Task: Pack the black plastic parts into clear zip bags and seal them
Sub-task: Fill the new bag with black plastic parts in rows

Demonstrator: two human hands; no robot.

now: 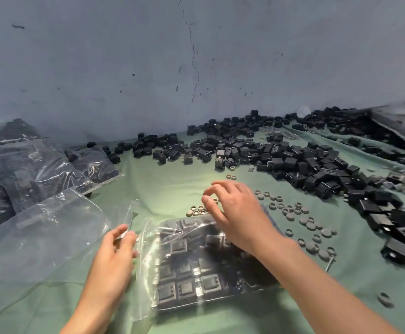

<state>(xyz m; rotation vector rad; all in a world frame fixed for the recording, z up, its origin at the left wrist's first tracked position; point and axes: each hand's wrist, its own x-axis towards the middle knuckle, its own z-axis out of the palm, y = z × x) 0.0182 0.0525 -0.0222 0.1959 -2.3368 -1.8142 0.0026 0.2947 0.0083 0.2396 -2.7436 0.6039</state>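
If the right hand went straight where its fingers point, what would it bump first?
Mostly bare green cloth lies ahead of the right hand; it would likely first reach the loose black parts near the wall. Depth is unclear.

A clear zip bag (203,266) packed with rows of square black plastic parts (186,289) lies flat in the near middle, mouth leftward, an empty bag (35,239) just to its left, filled bags (30,174) beyond that, and loose black parts (300,165) heaped farther back and right.
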